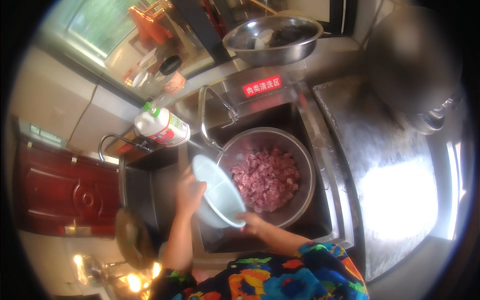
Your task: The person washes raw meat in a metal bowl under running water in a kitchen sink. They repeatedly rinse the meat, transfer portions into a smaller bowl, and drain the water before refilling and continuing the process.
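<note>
My left hand (190,189) grips the upper left rim of a pale blue plastic colander (215,187). Lower down, my right hand (252,222) holds the opposite end of the same rim. The colander is tilted, its mouth turned towards a large stainless steel basin (308,195), and I see nothing inside it. Chunks of raw red meat (266,178) lie heaped in that basin, which stands in a sink (322,221). Above the basin's left side hangs the spout of a curved faucet (202,112); I cannot tell whether water runs.
A white pump bottle with a green cap (165,125) stands behind the sinks. To the left is a second sink (137,187) with its own faucet (107,140). A steel bowl (275,56) holding brushes sits on the back ledge. Metal counter (345,150) extends on the right.
</note>
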A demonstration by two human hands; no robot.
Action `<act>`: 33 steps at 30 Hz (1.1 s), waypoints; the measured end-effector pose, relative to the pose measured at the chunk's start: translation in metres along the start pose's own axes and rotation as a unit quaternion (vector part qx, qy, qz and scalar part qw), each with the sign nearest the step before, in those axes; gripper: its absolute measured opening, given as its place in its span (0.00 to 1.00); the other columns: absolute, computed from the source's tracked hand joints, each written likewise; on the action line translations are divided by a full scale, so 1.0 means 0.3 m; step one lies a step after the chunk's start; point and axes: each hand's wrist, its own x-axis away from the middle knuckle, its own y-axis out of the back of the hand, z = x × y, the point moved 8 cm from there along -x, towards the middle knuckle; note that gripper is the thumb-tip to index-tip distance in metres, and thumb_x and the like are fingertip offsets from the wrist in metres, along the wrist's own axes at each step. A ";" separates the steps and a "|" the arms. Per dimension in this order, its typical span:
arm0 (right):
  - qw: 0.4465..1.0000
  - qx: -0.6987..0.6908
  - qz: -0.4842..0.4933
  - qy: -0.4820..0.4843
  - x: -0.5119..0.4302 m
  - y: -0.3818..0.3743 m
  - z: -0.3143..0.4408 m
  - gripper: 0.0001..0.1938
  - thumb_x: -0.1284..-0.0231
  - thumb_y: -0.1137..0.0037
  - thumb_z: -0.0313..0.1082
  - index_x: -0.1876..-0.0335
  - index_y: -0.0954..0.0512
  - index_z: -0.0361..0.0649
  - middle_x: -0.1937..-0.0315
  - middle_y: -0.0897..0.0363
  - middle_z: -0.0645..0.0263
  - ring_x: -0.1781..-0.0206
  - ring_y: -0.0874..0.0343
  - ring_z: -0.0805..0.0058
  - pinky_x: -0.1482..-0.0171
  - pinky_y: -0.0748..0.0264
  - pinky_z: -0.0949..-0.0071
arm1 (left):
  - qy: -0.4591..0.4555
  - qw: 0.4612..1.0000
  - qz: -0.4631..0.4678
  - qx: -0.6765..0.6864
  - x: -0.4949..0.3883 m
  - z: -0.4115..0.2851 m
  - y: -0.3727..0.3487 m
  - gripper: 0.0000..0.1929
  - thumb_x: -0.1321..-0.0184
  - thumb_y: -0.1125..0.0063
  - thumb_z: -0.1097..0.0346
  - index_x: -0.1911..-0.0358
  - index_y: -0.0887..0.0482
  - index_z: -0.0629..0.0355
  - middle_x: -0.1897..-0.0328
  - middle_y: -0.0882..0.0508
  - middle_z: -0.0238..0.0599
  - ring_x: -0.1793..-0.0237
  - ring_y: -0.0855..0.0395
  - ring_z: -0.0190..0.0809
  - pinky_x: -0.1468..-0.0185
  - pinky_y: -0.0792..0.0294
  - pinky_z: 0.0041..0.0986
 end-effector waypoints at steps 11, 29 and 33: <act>0.774 0.057 -0.265 0.572 0.225 0.237 0.614 0.16 0.50 0.52 0.20 0.52 0.31 0.31 0.59 0.24 0.56 0.59 0.25 0.72 0.54 0.29 0.74 | 0.153 0.984 -0.009 0.089 -0.242 0.419 -0.279 0.08 0.54 0.38 0.70 0.77 0.25 0.62 0.81 0.27 0.30 0.79 0.32 0.28 0.76 0.39 0.23; 0.949 0.070 -0.134 0.277 0.135 0.322 0.445 0.18 0.50 0.48 0.30 0.54 0.31 0.26 0.67 0.26 0.49 0.73 0.24 0.62 0.82 0.26 0.67 | 0.117 0.983 0.102 0.095 -0.383 0.358 -0.376 0.11 0.61 0.41 0.73 0.71 0.25 0.63 0.75 0.27 0.32 0.72 0.29 0.32 0.67 0.35 0.25; 0.894 0.198 -0.249 0.317 0.245 0.345 0.351 0.21 0.54 0.51 0.25 0.52 0.33 0.23 0.67 0.25 0.51 0.70 0.23 0.61 0.75 0.26 0.70 | 0.144 0.967 0.196 0.071 -0.348 0.343 -0.390 0.15 0.59 0.40 0.69 0.65 0.24 0.64 0.69 0.24 0.37 0.65 0.26 0.35 0.61 0.33 0.27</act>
